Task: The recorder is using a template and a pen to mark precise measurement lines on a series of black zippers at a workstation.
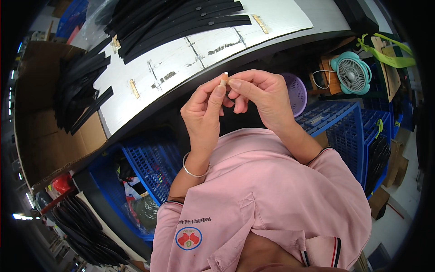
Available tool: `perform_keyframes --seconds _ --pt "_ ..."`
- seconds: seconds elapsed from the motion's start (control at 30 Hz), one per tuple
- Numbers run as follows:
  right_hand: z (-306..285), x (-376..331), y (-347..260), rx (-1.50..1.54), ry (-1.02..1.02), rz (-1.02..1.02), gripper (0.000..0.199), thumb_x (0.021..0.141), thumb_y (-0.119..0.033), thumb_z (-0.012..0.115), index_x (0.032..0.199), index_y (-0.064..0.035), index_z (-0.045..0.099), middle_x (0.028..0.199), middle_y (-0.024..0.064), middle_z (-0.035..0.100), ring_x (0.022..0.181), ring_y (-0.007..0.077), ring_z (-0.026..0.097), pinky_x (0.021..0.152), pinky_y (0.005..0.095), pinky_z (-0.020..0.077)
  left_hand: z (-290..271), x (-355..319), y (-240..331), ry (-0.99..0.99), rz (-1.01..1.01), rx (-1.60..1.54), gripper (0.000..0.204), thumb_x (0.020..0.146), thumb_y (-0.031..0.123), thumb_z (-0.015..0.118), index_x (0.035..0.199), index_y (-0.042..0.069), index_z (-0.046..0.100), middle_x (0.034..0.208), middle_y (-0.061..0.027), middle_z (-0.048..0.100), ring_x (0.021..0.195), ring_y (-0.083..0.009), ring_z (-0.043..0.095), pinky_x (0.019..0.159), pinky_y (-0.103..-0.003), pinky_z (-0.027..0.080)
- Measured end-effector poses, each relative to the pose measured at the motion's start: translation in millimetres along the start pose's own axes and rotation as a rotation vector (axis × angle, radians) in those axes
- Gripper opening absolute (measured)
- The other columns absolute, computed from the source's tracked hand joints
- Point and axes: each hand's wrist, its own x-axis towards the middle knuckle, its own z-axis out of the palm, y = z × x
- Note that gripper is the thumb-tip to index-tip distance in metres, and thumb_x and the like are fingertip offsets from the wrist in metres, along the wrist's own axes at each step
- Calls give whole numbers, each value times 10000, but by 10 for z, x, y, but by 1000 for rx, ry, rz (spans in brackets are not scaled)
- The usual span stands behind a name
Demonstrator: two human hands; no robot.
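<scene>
Both hands meet in front of my chest, just off the table's near edge. My left hand [204, 106] is closed, its thumb and forefinger pressed together around a small orange-and-white piece [224, 78]. Whether this piece is a separate thing or a wrapping on the fingertip, I cannot tell. Beside it my right hand [263, 95] is closed in a pinch, thumb against forefinger, touching the left fingers. What the right fingers hold, if anything, is hidden. Beyond the hands, long black strips [181, 22] lie on the white tabletop [149, 97].
At the left, a cardboard box [34, 149] holds more black strips. Blue crates [142, 167] stand low on both sides. A purple basket [295, 94] and a turquoise fan [351, 72] are at the right. Dark strips [86, 226] hang at lower left.
</scene>
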Motion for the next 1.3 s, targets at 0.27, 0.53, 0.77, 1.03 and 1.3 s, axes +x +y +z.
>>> perform_keyframes --seconds 0.27,0.53,0.77,1.03,1.3 --pt "17 -4 -40 30 -34 59 194 973 -98 665 1072 59 721 828 103 727 650 114 683 571 223 541 -23 9 -26 28 55 65 210 996 120 671 1163 10 738 991 -33 741 782 -53 640 616 -174 467" --pt "-8 -15 -2 112 -43 76 181 966 -108 682 1025 60 715 846 123 727 671 142 703 595 243 569 -65 1 -16 -28 73 102 201 992 39 650 1171 -18 720 1042 -49 726 881 -67 637 772 -205 523" --pt "-7 -26 82 143 -30 70 140 950 -80 686 938 58 706 787 122 714 619 137 690 557 241 558 -67 -51 -45 2 71 164 189 988 38 656 1154 -8 735 1000 -42 732 838 -72 643 757 -208 530" --pt "4 -49 120 123 14 65 118 955 -80 665 946 31 703 792 121 715 573 103 646 536 218 525 -42 -59 -77 -9 170 256 171 985 27 656 1134 -9 732 1035 -45 733 855 -73 644 752 -214 536" --pt "-8 -87 71 11 30 30 113 944 -87 670 937 22 699 771 76 689 575 89 624 523 204 488 31 -122 -104 5 85 172 186 1007 62 636 1166 -12 696 979 -47 717 788 -51 625 656 -184 494"
